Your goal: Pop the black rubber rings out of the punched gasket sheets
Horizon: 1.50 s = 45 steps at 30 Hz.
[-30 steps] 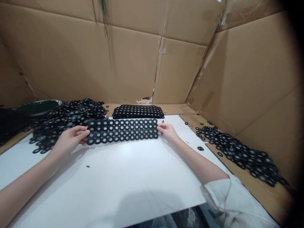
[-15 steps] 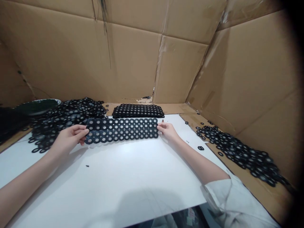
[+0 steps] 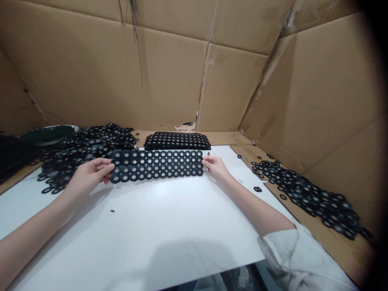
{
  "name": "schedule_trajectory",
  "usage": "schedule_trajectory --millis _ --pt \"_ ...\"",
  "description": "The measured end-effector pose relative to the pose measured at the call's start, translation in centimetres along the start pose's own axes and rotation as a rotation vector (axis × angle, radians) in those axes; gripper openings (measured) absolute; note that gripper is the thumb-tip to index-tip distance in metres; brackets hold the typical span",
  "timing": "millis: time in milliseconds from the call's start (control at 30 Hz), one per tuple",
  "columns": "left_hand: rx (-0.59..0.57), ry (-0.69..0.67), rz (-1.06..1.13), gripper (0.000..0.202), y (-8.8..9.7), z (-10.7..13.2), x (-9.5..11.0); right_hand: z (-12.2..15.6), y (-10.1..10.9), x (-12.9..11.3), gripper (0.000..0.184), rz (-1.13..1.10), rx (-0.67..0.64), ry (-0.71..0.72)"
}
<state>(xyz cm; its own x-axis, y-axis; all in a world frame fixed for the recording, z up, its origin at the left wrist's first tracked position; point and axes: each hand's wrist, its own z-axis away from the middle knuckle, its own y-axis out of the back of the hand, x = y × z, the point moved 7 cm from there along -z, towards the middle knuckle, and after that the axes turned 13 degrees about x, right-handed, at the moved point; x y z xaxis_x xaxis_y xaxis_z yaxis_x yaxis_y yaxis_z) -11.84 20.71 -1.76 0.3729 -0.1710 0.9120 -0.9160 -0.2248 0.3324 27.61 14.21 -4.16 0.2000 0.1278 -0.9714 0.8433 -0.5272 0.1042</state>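
Note:
A long strip of joined black rings (image 3: 157, 166), set in several rows, stretches between my two hands just over the white tabletop. At its left end, my left hand (image 3: 93, 173) pinches the edge between thumb and fingers. My right hand (image 3: 216, 166) grips the right end in the same way, with fingertips at the strip's upper corner. Right behind the strip lies a stack of similar ring mats (image 3: 177, 140). A heap of loose black rings (image 3: 91, 143) spreads behind my left hand.
More loose rings (image 3: 309, 196) are piled along the cardboard on the right. A shallow bowl (image 3: 48, 135) with dark contents stands at the far left. Cardboard walls (image 3: 169, 81) enclose the back and sides, and dark threads (image 3: 133, 20) hang from above. A small dark scrap (image 3: 112, 211) lies on the white tabletop (image 3: 145, 234).
The whole view has shifted very slightly. Both hands keep their hold on the ring strip, which stays in nearly the same place.

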Motion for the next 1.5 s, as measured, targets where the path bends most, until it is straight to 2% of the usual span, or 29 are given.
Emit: schedule_trajectory --millis 333,600,1000,1233,1500 --pt "0.006 0.052 0.063 0.034 -0.4 0.6 0.8 0.1 0.2 0.1 0.026 0.013 0.005 -0.014" --pt "-0.038 0.021 0.076 0.031 -0.7 1.6 1.9 0.2 0.4 0.1 0.022 0.02 0.002 -0.009" --pt "-0.054 0.077 0.133 0.03 -0.9 1.3 0.9 0.0 0.8 0.2 0.022 0.065 0.04 -0.003" --pt "-0.07 0.041 0.117 0.028 -1.0 1.6 1.4 0.1 0.7 0.0 0.017 0.088 0.04 0.02" --pt "-0.063 0.069 0.117 0.028 -1.1 1.8 1.6 0.1 0.6 -0.1 0.017 0.107 0.027 0.058"
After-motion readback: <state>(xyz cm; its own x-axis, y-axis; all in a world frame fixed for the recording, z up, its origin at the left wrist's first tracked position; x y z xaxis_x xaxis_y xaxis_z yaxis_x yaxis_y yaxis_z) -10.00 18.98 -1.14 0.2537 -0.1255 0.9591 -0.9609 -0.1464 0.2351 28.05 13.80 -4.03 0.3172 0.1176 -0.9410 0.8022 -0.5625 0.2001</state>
